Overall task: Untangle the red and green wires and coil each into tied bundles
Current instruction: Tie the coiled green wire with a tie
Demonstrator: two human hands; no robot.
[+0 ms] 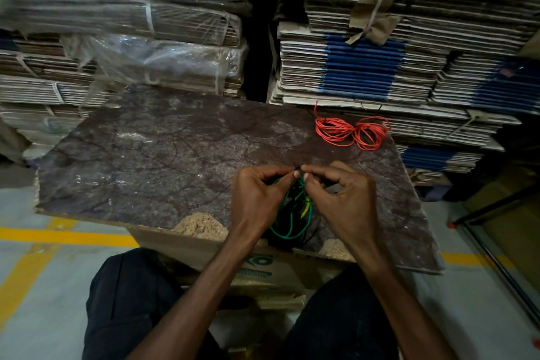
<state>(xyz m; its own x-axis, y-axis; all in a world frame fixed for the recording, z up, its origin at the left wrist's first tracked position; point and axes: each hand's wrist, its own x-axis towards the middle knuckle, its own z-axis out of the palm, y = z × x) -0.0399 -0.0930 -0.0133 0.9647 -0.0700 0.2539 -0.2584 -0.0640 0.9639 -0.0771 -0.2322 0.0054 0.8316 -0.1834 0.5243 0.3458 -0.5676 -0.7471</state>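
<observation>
Low and right of centre, my left hand (257, 199) and right hand (342, 199) both pinched the green wire (289, 222) coil above the surface (163, 155), while the red wire (352, 131) bundle lay well apart toward the upper right.

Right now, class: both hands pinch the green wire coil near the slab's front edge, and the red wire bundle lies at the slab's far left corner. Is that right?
Not quite. In the head view the red wire bundle lies at the far right corner of the slab. The left hand and right hand do pinch the green wire coil.

Left hand (257, 199) and right hand (342, 202) are hiding upper loops of thin green wire coil (289, 219); pinched tie too small to tell.
</observation>
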